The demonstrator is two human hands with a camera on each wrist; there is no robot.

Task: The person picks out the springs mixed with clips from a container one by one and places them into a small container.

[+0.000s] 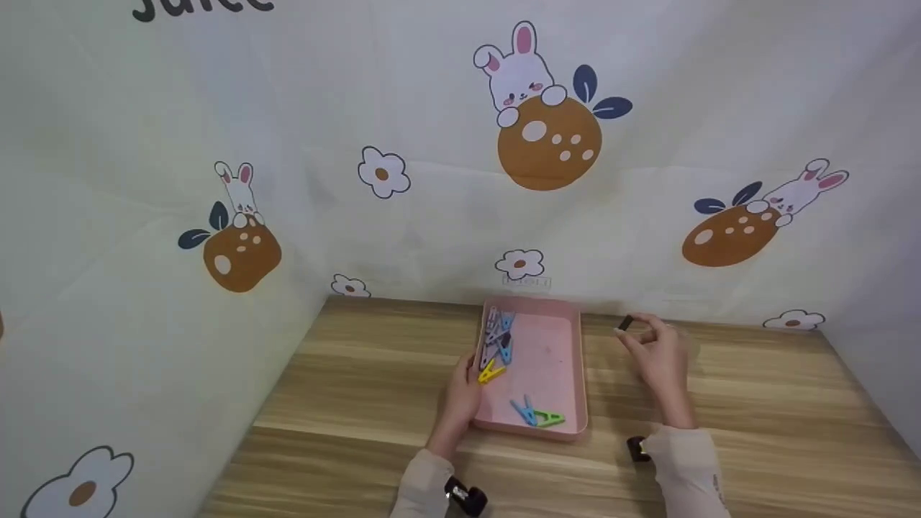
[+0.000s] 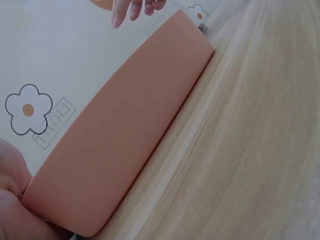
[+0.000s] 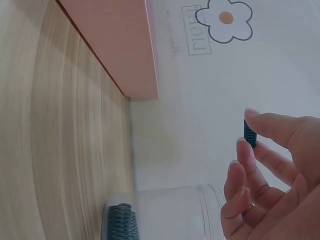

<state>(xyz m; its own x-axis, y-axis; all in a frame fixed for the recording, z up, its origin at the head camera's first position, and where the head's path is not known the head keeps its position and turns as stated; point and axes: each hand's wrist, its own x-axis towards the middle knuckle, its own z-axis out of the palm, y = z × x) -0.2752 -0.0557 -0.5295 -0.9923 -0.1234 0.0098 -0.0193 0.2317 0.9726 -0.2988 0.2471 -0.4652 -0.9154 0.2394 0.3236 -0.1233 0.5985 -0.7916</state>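
A shallow pink tray (image 1: pixel 543 360) lies on the wooden table. My left hand (image 1: pixel 460 396) holds its left side; in the left wrist view, part of that hand (image 2: pixel 15 200) is at the tray's near corner. Inside are several blue and pale clothespins (image 1: pixel 496 334), a yellow clothespin (image 1: pixel 491 372) and a small dark piece (image 1: pixel 506 338). Near the front lie a blue clothespin (image 1: pixel 527 412) and a green one (image 1: pixel 550 418). Right of the tray, my right hand (image 1: pixel 662 360) pinches a small dark ribbed coil (image 3: pixel 250 135) between thumb and fingers, raised above the table.
Beneath my right hand in the right wrist view, a clear jar (image 3: pixel 167 210) contains similar dark ribbed coils (image 3: pixel 121 222). A pale sheet (image 1: pixel 417 230) printed with rabbits and flowers encloses the back and sides. Bare wood (image 1: pixel 345 403) stretches left of the tray.
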